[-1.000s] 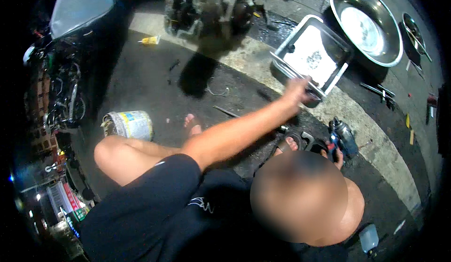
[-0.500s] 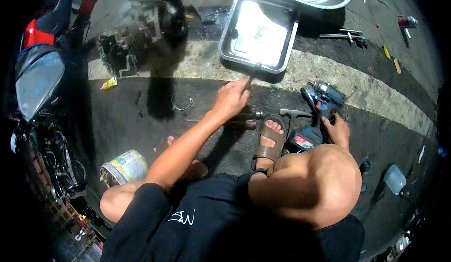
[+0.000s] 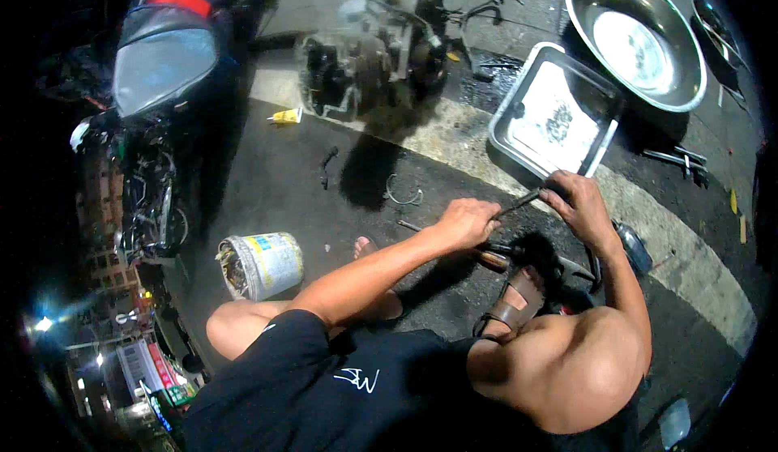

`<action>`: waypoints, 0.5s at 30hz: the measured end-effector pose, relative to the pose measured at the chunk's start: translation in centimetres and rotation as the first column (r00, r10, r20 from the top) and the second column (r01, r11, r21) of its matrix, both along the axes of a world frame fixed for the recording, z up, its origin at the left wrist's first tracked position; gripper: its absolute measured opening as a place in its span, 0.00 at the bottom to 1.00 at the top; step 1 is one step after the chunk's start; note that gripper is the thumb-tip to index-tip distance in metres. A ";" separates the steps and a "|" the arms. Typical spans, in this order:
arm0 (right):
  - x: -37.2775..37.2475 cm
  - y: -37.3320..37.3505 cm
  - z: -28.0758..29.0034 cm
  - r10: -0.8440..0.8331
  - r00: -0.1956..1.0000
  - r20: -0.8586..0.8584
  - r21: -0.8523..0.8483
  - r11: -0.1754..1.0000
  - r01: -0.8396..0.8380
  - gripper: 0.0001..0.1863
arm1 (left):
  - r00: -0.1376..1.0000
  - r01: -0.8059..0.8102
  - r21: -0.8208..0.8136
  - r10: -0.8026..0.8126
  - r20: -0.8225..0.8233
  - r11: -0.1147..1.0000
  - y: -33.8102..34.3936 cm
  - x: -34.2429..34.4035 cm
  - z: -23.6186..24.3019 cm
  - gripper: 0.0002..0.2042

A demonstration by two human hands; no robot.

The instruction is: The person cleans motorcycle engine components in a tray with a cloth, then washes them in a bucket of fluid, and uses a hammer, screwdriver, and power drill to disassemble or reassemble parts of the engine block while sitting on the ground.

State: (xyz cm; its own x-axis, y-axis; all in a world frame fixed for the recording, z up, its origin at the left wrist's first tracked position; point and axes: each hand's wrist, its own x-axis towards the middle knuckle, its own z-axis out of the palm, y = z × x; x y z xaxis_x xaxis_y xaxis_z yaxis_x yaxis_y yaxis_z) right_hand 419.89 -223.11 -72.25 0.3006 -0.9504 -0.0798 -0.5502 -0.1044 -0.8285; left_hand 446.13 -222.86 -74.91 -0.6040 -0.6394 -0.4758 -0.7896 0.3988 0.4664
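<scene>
A slim dark rod (image 3: 519, 204) spans the gap between my hands, slanting up to the right. My left hand (image 3: 468, 223) is closed around its lower end. At the upper end, just below the shallow metal tray (image 3: 512, 87), the fingers of my right hand (image 3: 577, 207) pinch it. The fingers cover both ends, so its exact kind does not show. Under my right forearm lies a cordless impact wrench (image 3: 632, 245), partly hidden. A hammer (image 3: 574, 269) and a screwdriver with a brownish handle (image 3: 493, 259) lie on the ground below my hands.
Beyond the tray stands a round metal basin (image 3: 702, 71). An engine block (image 3: 332, 71) sits at the far middle, near a yellow tube (image 3: 285, 117). A bucket (image 3: 279, 266) stands by my left knee. A motorcycle seat (image 3: 166, 61) is at left; metal tools (image 3: 681, 159) lie at right.
My right hand has left the impact wrench and taken hold of the rod's upper end. My left hand has drawn the rod back from the tray. The view has swung left.
</scene>
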 end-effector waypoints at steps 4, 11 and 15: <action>0.4 -0.4 -2.3 0.103 0.994 -0.027 -0.030 0.994 -0.104 0.14 | 0.994 0.076 0.127 -0.085 0.066 0.989 -0.1 1.4 -0.9 0.15; -1.1 -2.4 -3.3 -0.149 0.986 0.074 0.020 0.989 0.148 0.09 | 0.989 0.082 0.265 -0.110 0.094 0.961 0.3 3.1 -1.2 0.18; -2.2 -6.1 -10.5 -0.181 0.954 -0.238 -0.173 0.975 0.141 0.14 | 0.983 -0.142 0.326 0.095 0.155 0.935 0.9 3.8 -4.4 0.21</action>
